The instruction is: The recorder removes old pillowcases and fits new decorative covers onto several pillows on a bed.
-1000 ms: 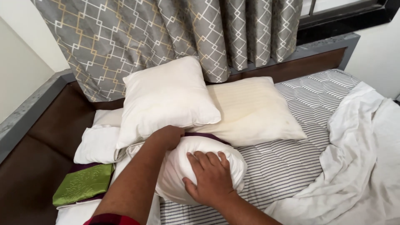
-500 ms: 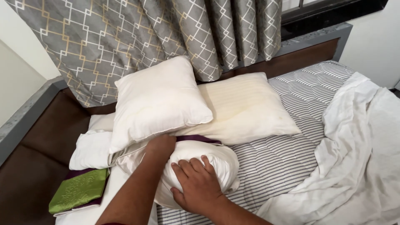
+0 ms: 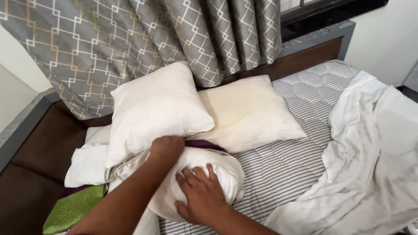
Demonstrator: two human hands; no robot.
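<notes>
On the striped mattress point(image 3: 287, 169), a rolled white pillow point(image 3: 217, 167) lies before two stacked pillows point(image 3: 196, 109). Right hand point(image 3: 200, 196) presses flat, fingers spread; left hand point(image 3: 166, 148) grips its cover edge. Steady pressure while pulling the cover evenly would likely serve best.

The curtain point(image 3: 130, 48) at upper left was grey with white and gold lattice lines. Pillows point(image 3: 152, 106) were cream-white, the mattress point(image 3: 283, 169) grey-and-white striped, the sheet point(image 3: 370, 148) white, the cloth point(image 3: 72, 209) at lower left green.
</notes>
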